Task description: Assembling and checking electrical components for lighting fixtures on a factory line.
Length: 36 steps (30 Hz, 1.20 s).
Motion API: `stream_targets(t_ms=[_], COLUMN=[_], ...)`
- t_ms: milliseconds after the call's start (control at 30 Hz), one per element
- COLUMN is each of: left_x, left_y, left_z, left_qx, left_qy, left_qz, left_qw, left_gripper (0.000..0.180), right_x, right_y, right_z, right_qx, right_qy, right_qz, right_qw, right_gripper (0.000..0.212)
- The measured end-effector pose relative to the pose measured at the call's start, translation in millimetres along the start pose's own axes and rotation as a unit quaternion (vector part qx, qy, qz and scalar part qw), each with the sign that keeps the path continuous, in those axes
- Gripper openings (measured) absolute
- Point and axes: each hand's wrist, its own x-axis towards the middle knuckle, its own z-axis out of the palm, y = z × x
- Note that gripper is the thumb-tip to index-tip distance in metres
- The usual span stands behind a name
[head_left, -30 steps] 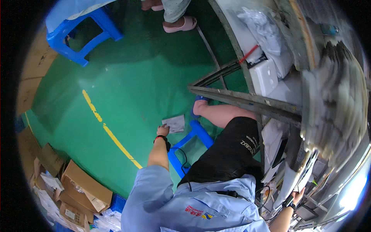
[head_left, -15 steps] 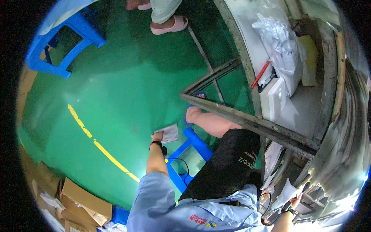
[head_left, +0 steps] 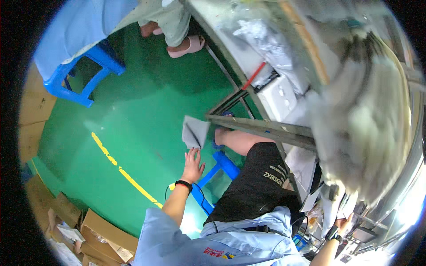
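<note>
My left hand (head_left: pixel 193 166) is open, fingers stretched toward a flat, folded pale-grey piece (head_left: pixel 195 133), perhaps cloth or paper. The fingertips are at its lower edge; whether they still touch it, I cannot tell. It shows against the green floor, and whether it hangs in the air or lies there is unclear. At the lower right, my right hand (head_left: pixel 343 225) is closed on a thin white sheet-like piece (head_left: pixel 349 205), its fingers partly hidden. Beside that hand stands another white piece (head_left: pixel 329 212).
A metal-framed bench (head_left: pixel 275 128) on the right bears a white plastic bag (head_left: pixel 270 44), a white box (head_left: pixel 278 98) and a red stick (head_left: pixel 254 75). Large blurred pale sheets (head_left: pixel 364 119) hang nearby. Blue stools (head_left: pixel 84 95), cardboard boxes (head_left: pixel 104 230) and another person's slippered feet (head_left: pixel 186 46) surround the floor.
My left hand has gone from gripping the grey piece to open fingers; the piece now lies beyond the fingertips, turned. My view has swung to the right. My right hand stays by the white pieces.
</note>
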Motion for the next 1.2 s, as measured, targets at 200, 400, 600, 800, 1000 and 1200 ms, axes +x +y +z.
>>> stream_targets(t_ms=[200,400,600,800,1000,1200], left_x=[17.7,-16.6,-16.7,30.8,99.9,96.4], left_y=[122.3,235.5,396.8,556.0,560.4,608.0], left_z=[-147.8,-236.2,-281.8,-249.2,-211.8,-211.9], left_qx=[0.013,-0.124,-0.203,0.0,0.074,0.161], left_qy=[0.078,0.113,0.112,0.162,-0.008,-0.043], left_qz=[0.266,0.379,0.432,0.528,0.484,0.444], left_qw=[0.961,0.91,0.872,0.834,0.872,0.88], left_gripper=[0.047,0.046,0.057,0.048,0.04,0.041], right_x=[-63.2,-53.1,-58.9,-80.7,-85.9,-83.9], right_y=[-14.6,-0.6,8.8,-1.6,-8.3,-6.5], right_z=[39.7,44.5,44.2,64.7,73.5,69.8], right_qx=[0.097,0.156,0.23,0.328,0.362,0.382], right_qy=[-0.025,-0.03,-0.059,-0.069,-0.074,-0.064], right_qz=[0.019,0.036,0.035,0.04,0.054,0.074], right_qw=[0.995,0.987,0.971,0.941,0.928,0.919], right_gripper=[0.037,0.033,0.025,0.024,0.028,0.029])
